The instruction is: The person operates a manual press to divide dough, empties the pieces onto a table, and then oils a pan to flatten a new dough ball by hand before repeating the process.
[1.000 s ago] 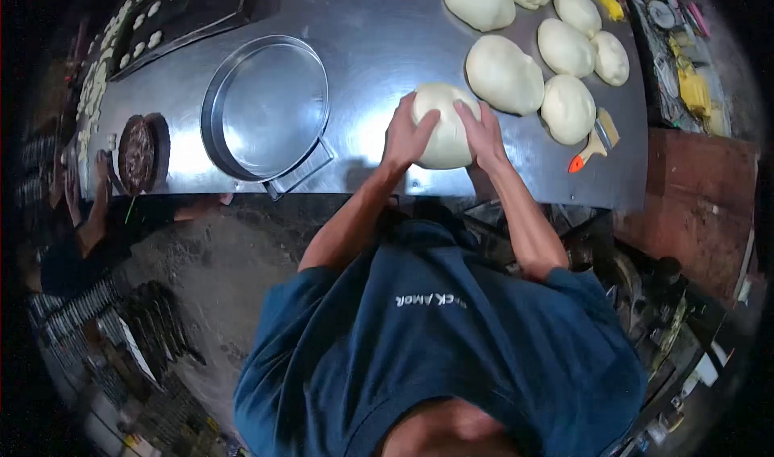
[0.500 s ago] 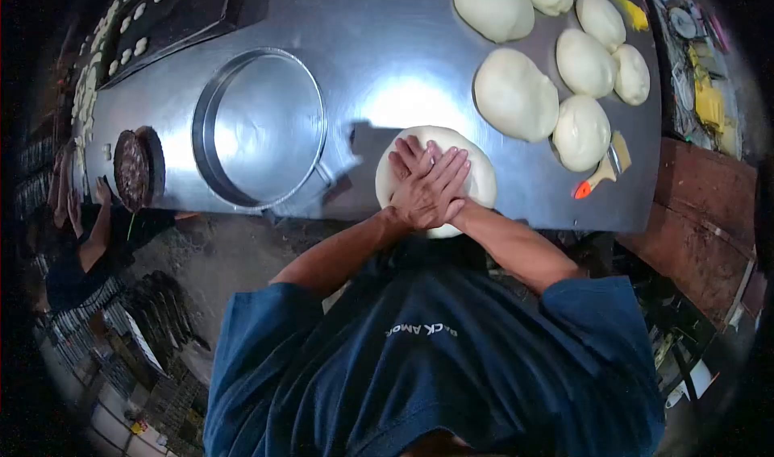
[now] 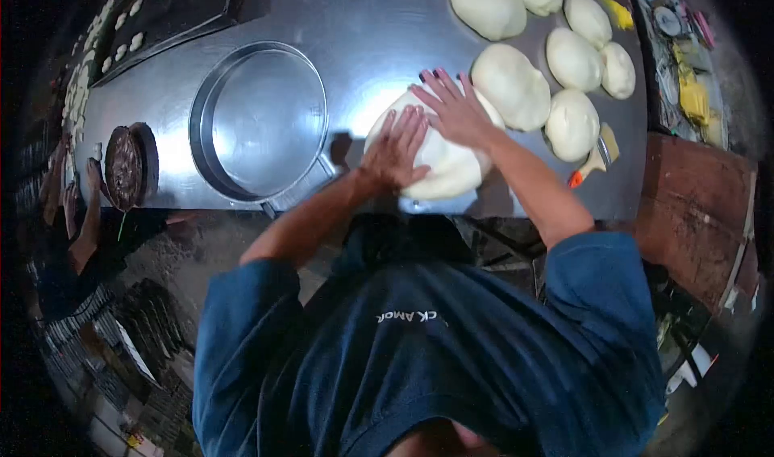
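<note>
While both hands lie spread flat on it | left hand (image 3: 395,147), right hand (image 3: 453,106) | flattened dough (image 3: 439,163) at table (image 3: 379,38) near edge | best pressed evenly outward, beside round pan (image 3: 262,118).

left hand (image 3: 397,149) flat on dough disc (image 3: 439,163) | right hand (image 3: 453,108) flat on far edge | round pan (image 3: 262,118) beside

Steel worktable (image 3: 379,30), polished, glare at centre. Dark tray (image 3: 185,6) at far left corner. Reddish-brown cabinet (image 3: 693,207) to the right. Dim concrete floor (image 3: 210,255) below. Stacked racks (image 3: 97,336) lower left.
</note>
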